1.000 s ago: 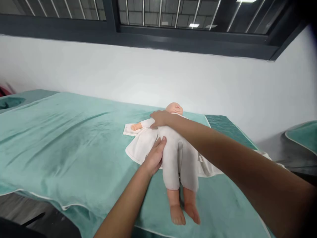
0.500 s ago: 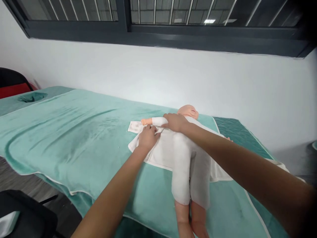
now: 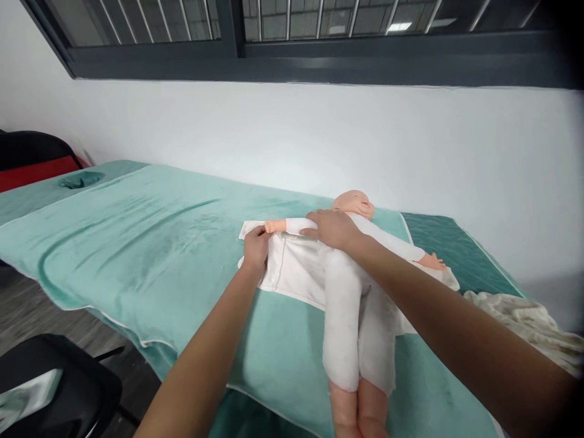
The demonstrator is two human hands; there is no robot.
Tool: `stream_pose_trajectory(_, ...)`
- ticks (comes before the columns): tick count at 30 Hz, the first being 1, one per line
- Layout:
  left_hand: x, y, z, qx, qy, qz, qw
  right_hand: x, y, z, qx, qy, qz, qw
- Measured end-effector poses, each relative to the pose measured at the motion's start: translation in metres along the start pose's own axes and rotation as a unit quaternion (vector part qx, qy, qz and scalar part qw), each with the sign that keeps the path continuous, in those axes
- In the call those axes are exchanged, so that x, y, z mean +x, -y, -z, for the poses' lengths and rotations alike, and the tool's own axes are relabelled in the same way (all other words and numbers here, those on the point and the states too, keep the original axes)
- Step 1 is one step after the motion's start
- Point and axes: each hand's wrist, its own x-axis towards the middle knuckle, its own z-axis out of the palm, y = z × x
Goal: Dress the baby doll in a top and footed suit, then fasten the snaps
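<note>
Our right hand (image 3: 336, 230), fingers loosely spread, best steadies the white-bodied, pink-limbed doll (image 3: 341, 316) lightly, its head near the green-covered bed's (image 3: 137, 243) far edge; our left hand's (image 3: 256, 248) fingers pinch the white cloth garment (image 3: 296, 267).

barred window (image 3: 292, 62) above white wall (image 3: 274, 134) | black chair (image 3: 73, 380), lower left | grey wood-look floor (image 3: 27, 310)

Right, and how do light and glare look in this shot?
Head view: reflected light glares in the window. Head view: the wall is bright behind the doll. Head view: the upper right corner falls into black.
</note>
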Motion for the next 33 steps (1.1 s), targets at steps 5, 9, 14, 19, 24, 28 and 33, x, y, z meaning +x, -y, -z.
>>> stream_pose_trajectory(5,-0.001,-0.002,0.001,-0.043,-0.055,0.009,0.998,0.001,-0.002,-0.004,-0.025,0.023,-0.023,0.999)
stream_pose_trajectory(9,-0.004,-0.002,0.001,-0.045,-0.078,-0.002,0.996,0.001,-0.002,-0.006,-0.034,0.029,-0.034,0.998)
stream_pose_trajectory(14,-0.006,0.001,0.001,-0.029,-0.067,-0.017,0.997,0.002,-0.004,-0.007,-0.04,0.029,-0.059,0.997)
stream_pose_trajectory(19,-0.008,-0.004,-0.002,0.011,-0.04,-0.04,0.998,0.002,-0.002,-0.012,-0.066,0.033,-0.047,0.996)
stream_pose_trajectory(24,-0.016,-0.016,-0.007,0.07,0.068,-0.064,0.993,0.003,0.011,-0.013,-0.047,0.018,-0.036,0.998)
stream_pose_trajectory(28,-0.017,-0.016,-0.007,0.16,0.088,-0.152,0.971,-0.007,0.004,0.003,0.044,-0.088,-0.025,0.995)
stream_pose_trajectory(33,-0.011,-0.005,-0.009,0.363,-0.061,-0.177,0.913,-0.061,-0.053,0.01,0.172,-0.265,-0.142,0.938)
